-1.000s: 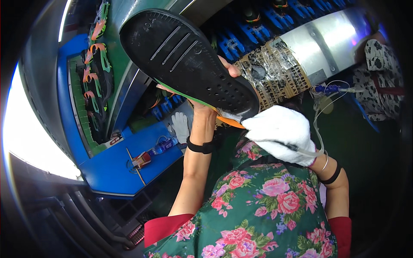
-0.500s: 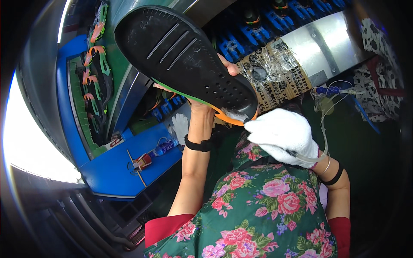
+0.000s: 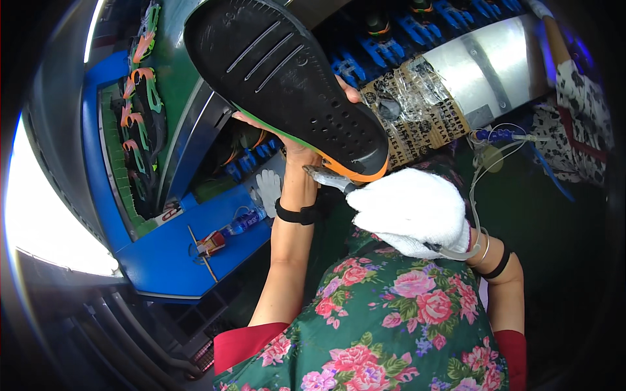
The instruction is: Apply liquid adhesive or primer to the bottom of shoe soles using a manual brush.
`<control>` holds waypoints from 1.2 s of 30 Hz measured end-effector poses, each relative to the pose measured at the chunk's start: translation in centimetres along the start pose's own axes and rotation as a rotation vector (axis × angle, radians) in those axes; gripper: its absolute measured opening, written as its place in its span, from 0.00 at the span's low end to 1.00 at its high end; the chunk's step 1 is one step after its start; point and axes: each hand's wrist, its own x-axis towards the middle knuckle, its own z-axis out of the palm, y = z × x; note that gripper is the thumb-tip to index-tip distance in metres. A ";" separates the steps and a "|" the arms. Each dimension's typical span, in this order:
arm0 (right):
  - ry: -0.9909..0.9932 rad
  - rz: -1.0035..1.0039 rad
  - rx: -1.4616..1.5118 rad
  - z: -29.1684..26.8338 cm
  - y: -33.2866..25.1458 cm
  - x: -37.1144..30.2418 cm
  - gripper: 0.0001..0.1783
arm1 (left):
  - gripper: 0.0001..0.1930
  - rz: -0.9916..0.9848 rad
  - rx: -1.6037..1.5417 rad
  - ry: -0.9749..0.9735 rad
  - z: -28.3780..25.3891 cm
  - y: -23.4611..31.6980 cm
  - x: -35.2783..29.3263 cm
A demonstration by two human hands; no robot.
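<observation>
A large black shoe sole (image 3: 287, 72) with three slits, small holes and a green and orange rim is held up in front of me. My left hand (image 3: 301, 148) grips it from beneath, with the fingers round its far side. In a white knitted glove, my right hand (image 3: 411, 208) is closed around a brush (image 3: 332, 180) with pale, wet-looking bristles. The bristles are just outside the orange heel rim, beside my left wrist. A clear thin tube (image 3: 473, 202) runs along the gloved hand. The underside of the sole is hidden.
On the left, a rack (image 3: 140, 117) holds several orange and green soles. A blue table (image 3: 169, 260) bears a bottle (image 3: 242, 221), a stick and a white glove (image 3: 268, 189). Taped cardboard (image 3: 417, 107) covers part of a metal ledge (image 3: 492, 72). Another person's arm (image 3: 554, 42) shows at right.
The brush has come out from the heel end of the sole and moved left past the rim. The sole has shifted slightly upward. Another person's arm has appeared at upper right.
</observation>
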 end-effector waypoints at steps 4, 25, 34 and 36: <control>0.005 0.058 -0.075 -1.0 0.4 -0.6 0.20 | 0.65 0.069 -0.029 -0.041 -0.6 -0.2 0.3; 0.139 0.220 -0.050 -1.8 0.2 -2.1 0.10 | 0.25 0.122 0.092 -0.190 2.5 -0.1 1.4; 0.071 0.134 0.024 -3.0 0.8 -2.1 0.15 | 0.21 0.030 0.043 -0.192 3.3 0.0 1.8; 0.019 -0.004 -0.157 -2.4 1.0 -2.5 0.17 | 0.25 0.008 0.052 -0.197 2.9 0.1 2.0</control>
